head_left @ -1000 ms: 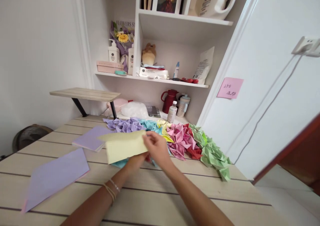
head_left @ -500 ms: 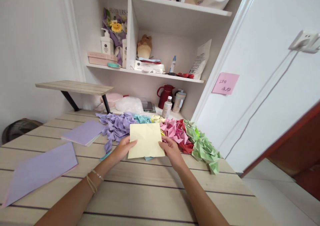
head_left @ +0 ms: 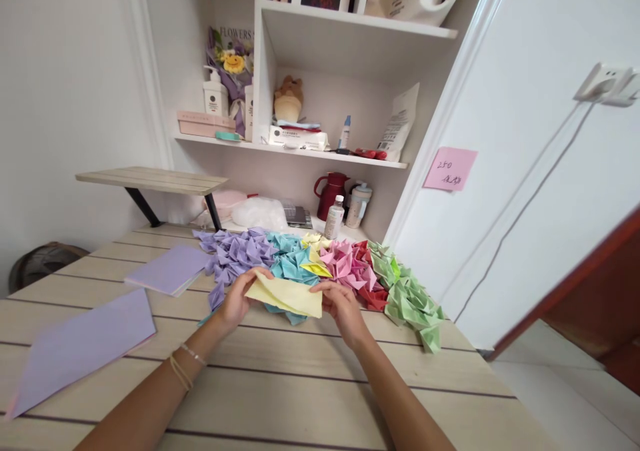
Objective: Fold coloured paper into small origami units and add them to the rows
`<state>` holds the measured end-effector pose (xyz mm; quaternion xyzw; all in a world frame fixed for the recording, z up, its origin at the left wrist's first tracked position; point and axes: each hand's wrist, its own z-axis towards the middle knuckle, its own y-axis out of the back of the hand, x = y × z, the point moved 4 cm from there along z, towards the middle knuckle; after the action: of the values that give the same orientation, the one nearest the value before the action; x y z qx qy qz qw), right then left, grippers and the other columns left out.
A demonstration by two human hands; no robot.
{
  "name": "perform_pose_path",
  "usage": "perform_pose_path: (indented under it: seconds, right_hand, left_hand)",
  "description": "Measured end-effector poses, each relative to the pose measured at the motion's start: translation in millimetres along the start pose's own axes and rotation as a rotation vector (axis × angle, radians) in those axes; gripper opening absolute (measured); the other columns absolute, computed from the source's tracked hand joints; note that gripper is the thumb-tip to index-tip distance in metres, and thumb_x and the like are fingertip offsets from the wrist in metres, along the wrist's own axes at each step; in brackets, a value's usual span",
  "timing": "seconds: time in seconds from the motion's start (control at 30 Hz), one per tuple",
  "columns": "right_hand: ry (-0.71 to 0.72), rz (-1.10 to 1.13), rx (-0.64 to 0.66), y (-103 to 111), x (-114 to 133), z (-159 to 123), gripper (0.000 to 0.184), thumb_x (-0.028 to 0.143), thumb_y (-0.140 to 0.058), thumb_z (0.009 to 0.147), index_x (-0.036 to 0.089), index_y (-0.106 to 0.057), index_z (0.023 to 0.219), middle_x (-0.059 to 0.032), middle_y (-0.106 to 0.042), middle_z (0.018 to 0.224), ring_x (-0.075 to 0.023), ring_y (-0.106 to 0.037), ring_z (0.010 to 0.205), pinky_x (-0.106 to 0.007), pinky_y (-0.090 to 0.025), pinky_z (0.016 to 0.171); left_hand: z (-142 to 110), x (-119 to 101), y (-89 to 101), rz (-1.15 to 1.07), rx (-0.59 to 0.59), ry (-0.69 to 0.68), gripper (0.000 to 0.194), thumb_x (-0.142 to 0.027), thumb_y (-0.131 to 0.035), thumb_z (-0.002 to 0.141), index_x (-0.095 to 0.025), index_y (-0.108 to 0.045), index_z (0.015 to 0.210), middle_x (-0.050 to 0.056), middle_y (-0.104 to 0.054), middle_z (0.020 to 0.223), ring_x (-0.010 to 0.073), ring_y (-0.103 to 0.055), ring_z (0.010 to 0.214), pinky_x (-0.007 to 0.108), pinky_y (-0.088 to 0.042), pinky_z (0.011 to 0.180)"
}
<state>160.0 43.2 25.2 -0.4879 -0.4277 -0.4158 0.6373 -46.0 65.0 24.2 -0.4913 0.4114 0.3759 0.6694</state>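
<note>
A pale yellow sheet of paper [head_left: 287, 296] is bent over into a narrow band, held up above the table between both hands. My left hand [head_left: 239, 299] pinches its left end, and my right hand [head_left: 343, 308] grips the right end with thumb and fingers. Just behind it lie folded paper pieces: a purple heap [head_left: 240, 251], a blue heap [head_left: 293, 258], a few yellow ones [head_left: 316, 264], a pink heap [head_left: 350, 264] and a green heap [head_left: 413, 304]. Some of the blue pieces are partly hidden by the yellow paper.
Two stacks of purple paper, one farther back [head_left: 170, 268] and one nearer [head_left: 90, 348], lie on the left of the slatted table [head_left: 300, 398]. A small raised wooden stand [head_left: 153, 179] is at the back left. Behind, a bottle [head_left: 334, 218] and a red jug [head_left: 330, 193] stand below shelves.
The yellow paper was a flat upright square and is now doubled over into a lower band. Both hands have stayed at its sides; more blue pieces show behind it.
</note>
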Motion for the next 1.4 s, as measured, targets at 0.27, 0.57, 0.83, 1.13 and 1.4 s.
perform_pose_path:
  seconds: [0.27, 0.57, 0.83, 1.13, 1.4]
  right_hand:
    - [0.117, -0.277, 0.0, -2.2, 2.4, -1.3, 0.034, 0.033, -0.069, 0.064, 0.017, -0.06, 0.093, 0.0019, -0.059, 0.061, -0.0115, -0.051, 0.053, -0.021, -0.04, 0.049]
    - [-0.028, -0.139, 0.152, -29.6, -14.3, -10.8, 0.036, 0.044, -0.066, 0.067, 0.017, -0.054, 0.088, -0.0013, -0.066, 0.067, -0.016, -0.062, 0.061, -0.025, -0.046, 0.056]
    - [0.267, -0.519, 0.436, -26.5, 17.2, -17.9, 0.083, 0.031, -0.08, 0.051, 0.025, -0.044, 0.125, -0.0081, -0.061, 0.11, -0.0213, -0.061, 0.09, -0.035, -0.047, 0.079]
    - [0.421, -0.664, 0.316, -24.3, 11.9, -12.1, 0.016, 0.035, -0.06, 0.077, 0.023, -0.071, 0.077, -0.0042, -0.069, 0.078, -0.0189, -0.062, 0.073, -0.029, -0.047, 0.068]
    - [0.375, -0.659, -0.04, -8.5, 6.5, -7.8, 0.019, 0.035, -0.056, 0.078, 0.018, -0.063, 0.072, -0.0033, -0.063, 0.064, -0.0157, -0.057, 0.056, -0.025, -0.043, 0.053]
  left_hand:
    - [-2.3, -6.3, -6.3, 0.117, -0.14, -0.001, 0.061, -0.027, -0.076, 0.055, -0.018, -0.048, 0.109, 0.006, -0.069, 0.086, 0.0204, -0.065, 0.069, 0.029, -0.05, 0.061]
    - [-6.2, -3.5, -14.4, 0.058, -0.102, 0.018, 0.059, -0.027, -0.074, 0.06, -0.015, -0.05, 0.113, 0.009, -0.07, 0.086, 0.0209, -0.066, 0.074, 0.029, -0.051, 0.066]
    - [-8.1, 8.2, -16.3, 0.1, -0.024, 0.207, 0.039, -0.03, -0.071, 0.065, -0.012, -0.064, 0.098, 0.011, -0.072, 0.084, 0.0205, -0.066, 0.065, 0.027, -0.05, 0.059]
    - [-11.8, 12.2, -24.1, 0.12, 0.1, 0.209, 0.041, -0.033, -0.071, 0.065, -0.01, -0.064, 0.098, 0.011, -0.071, 0.081, 0.0195, -0.065, 0.064, 0.025, -0.047, 0.056]
    - [-15.6, 16.8, -32.9, 0.195, 0.237, 0.281, 0.035, -0.041, -0.064, 0.07, -0.012, -0.067, 0.09, 0.009, -0.071, 0.074, 0.0202, -0.066, 0.061, 0.028, -0.049, 0.058]
